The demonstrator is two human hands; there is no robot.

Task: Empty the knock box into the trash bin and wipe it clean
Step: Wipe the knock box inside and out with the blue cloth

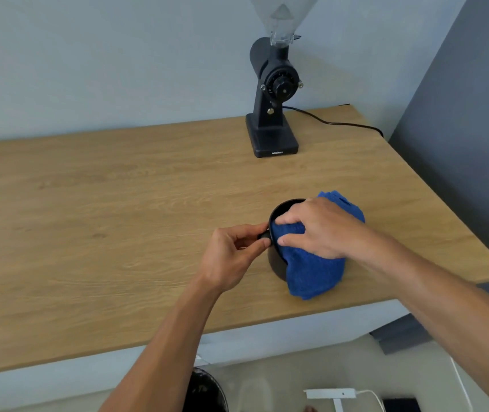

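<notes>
A round black knock box (278, 264) stands upright on the wooden counter (118, 218), near its front edge. A blue cloth (314, 269) is pushed into the box and drapes over its near and right sides. My right hand (317, 226) presses the cloth down inside the box, fingers curled into the fabric. My left hand (231, 257) pinches the black bar end that sticks out at the box's left rim. The inside of the box is mostly hidden by cloth and hand. On the floor below the counter, the black-lined trash bin (207, 394) shows partly behind my left forearm.
A black coffee grinder (273, 114) with a clear hopper stands at the back of the counter, its cable (341, 124) trailing right toward a grey wall. On the floor at lower right lie a white power strip (329, 394) and a dark flat object (400, 405).
</notes>
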